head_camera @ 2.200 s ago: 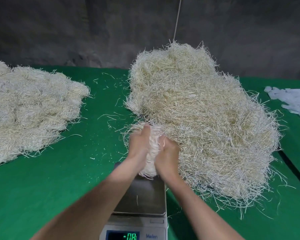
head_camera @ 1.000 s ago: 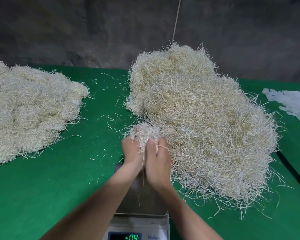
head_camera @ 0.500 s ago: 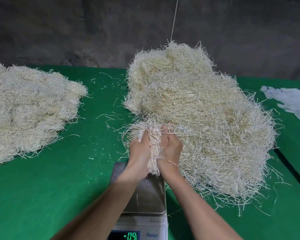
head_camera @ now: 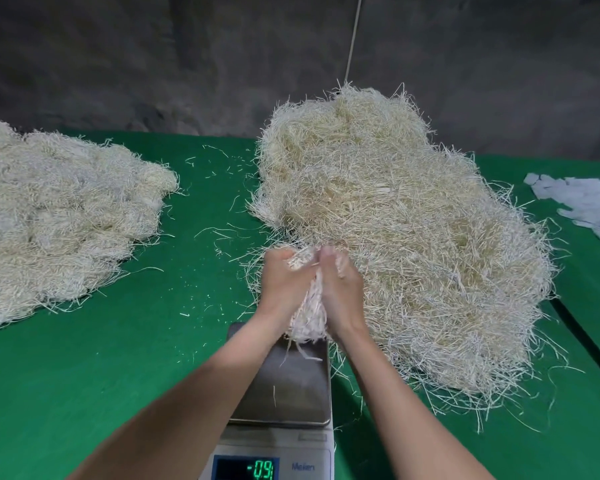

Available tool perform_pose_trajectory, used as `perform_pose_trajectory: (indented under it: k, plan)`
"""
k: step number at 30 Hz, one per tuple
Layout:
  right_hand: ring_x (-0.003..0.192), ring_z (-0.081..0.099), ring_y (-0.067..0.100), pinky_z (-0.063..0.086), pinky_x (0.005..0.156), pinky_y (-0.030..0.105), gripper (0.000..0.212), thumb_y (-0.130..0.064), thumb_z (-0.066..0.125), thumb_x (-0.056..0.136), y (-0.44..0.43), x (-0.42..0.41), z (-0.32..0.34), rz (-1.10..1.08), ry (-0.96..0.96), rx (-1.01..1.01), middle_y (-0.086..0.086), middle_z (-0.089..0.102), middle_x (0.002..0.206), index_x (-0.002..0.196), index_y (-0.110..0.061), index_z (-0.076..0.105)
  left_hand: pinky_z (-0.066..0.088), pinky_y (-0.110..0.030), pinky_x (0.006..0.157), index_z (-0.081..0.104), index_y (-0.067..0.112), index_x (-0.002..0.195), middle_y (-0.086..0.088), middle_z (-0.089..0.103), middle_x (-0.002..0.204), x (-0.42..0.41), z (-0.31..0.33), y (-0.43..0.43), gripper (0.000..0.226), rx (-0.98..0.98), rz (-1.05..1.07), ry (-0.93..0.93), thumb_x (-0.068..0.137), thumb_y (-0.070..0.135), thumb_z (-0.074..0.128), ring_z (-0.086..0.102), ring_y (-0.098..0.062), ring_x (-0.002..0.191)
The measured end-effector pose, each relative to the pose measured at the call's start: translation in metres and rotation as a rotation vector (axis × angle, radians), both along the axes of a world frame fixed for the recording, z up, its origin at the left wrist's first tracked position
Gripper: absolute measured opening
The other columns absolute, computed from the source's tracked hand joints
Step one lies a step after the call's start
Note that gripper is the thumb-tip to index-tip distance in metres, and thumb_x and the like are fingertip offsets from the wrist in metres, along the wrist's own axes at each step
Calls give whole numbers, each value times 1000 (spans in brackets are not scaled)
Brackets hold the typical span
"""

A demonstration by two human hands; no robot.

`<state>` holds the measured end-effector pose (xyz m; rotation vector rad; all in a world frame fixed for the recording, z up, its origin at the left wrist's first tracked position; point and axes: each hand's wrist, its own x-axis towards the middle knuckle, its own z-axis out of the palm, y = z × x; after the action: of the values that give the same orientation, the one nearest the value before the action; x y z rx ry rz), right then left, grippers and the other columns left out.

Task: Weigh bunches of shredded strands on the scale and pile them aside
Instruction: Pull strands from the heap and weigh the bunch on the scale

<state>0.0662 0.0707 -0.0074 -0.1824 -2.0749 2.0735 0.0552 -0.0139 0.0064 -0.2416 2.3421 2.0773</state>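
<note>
A bunch of pale shredded strands is squeezed between my left hand and my right hand, both curled round it. The bunch hangs just above the far edge of the scale's steel pan, its lower end close to the pan. A few loose strands lie on the pan. The scale's green display reads a negative number. A big heap of loose strands lies right behind and to the right of my hands. A second pile of strands lies at the left.
Everything sits on a green cloth, littered with stray strands between the two piles. White paper scraps lie at the far right. A dark wall stands behind the table, with a thin cord hanging down it.
My hands have kept kneading the bunch at the heap's near edge; the bunch now hangs longer and lower towards the scale pan than half a second ago.
</note>
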Motion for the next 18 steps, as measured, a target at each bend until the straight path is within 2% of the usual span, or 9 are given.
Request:
perform_pose_trajectory:
  k: [1, 2, 4, 6, 7, 9, 12, 16, 18]
  plan:
    - [80, 64, 4, 53, 69, 23, 36, -49, 43, 94, 4, -4, 3, -61, -42, -115, -4, 63, 96, 105, -18, 57, 43, -30, 92, 55, 7, 116, -11, 60, 120, 4, 0, 2, 49, 224, -38, -91, 84, 41, 67, 59, -27, 106]
    - [94, 64, 8, 53, 79, 28, 40, -48, 42, 95, 10, -9, 5, -118, -87, -211, 5, 62, 111, 116, -16, 54, 40, -42, 101, 54, 12, 126, -8, 56, 131, 9, -2, 5, 65, 341, -76, -202, 80, 55, 64, 53, -30, 119]
    - [125, 46, 16, 37, 102, 30, 56, -50, 36, 96, 17, -12, 4, -169, -132, -106, 7, 41, 143, 138, -14, 35, 37, -52, 104, 37, 24, 144, -1, 41, 146, 22, -3, 12, 94, 401, -115, -343, 66, 74, 57, 40, -29, 132]
    - [98, 55, 3, 44, 86, 22, 31, -50, 30, 98, 5, 0, -7, -136, -33, 182, 3, 56, 123, 113, -29, 47, 45, -51, 98, 41, 11, 140, -13, 50, 138, 16, -7, 13, 95, 489, 3, -347, 66, 68, 62, 51, -32, 122]
    - [76, 53, -3, 42, 68, 17, 24, -50, 30, 98, -6, 10, -14, -113, 15, 270, -1, 62, 99, 96, -34, 47, 49, -47, 93, 50, 3, 129, -17, 59, 125, 10, -7, 9, 83, 505, 101, -314, 72, 63, 64, 60, -31, 110]
    - [55, 50, -4, 35, 49, 12, 25, -50, 32, 96, -22, 22, -22, -65, 60, 344, -5, 55, 69, 83, -32, 42, 52, -34, 73, 59, 1, 98, -13, 66, 89, 2, -6, 3, 59, 410, 249, -260, 81, 57, 60, 64, -26, 84]
    - [51, 47, -8, 32, 47, 19, 34, -46, 27, 97, -21, 19, -21, -34, 75, 389, -5, 46, 59, 85, -20, 46, 47, -31, 73, 45, -2, 125, 2, 57, 70, 4, -17, 1, 76, 275, 251, -219, 85, 62, 51, 55, -12, 71]
    - [96, 56, 0, 48, 83, 25, 52, -55, 37, 91, 2, 24, -22, 269, -27, 341, -2, 59, 107, 112, -12, 57, 42, -19, 77, 43, 0, 135, 12, 56, 92, 2, -29, -21, 77, 200, 249, -113, 85, 56, 54, 51, 1, 71]
    - [86, 61, 6, 53, 71, 20, 44, -62, 51, 75, 13, 31, -23, 380, -102, 186, -8, 61, 99, 90, -23, 65, 42, -31, 98, 38, 2, 140, -6, 58, 123, -2, -24, -44, 76, 214, 349, -61, 85, 51, 58, 58, -16, 106]
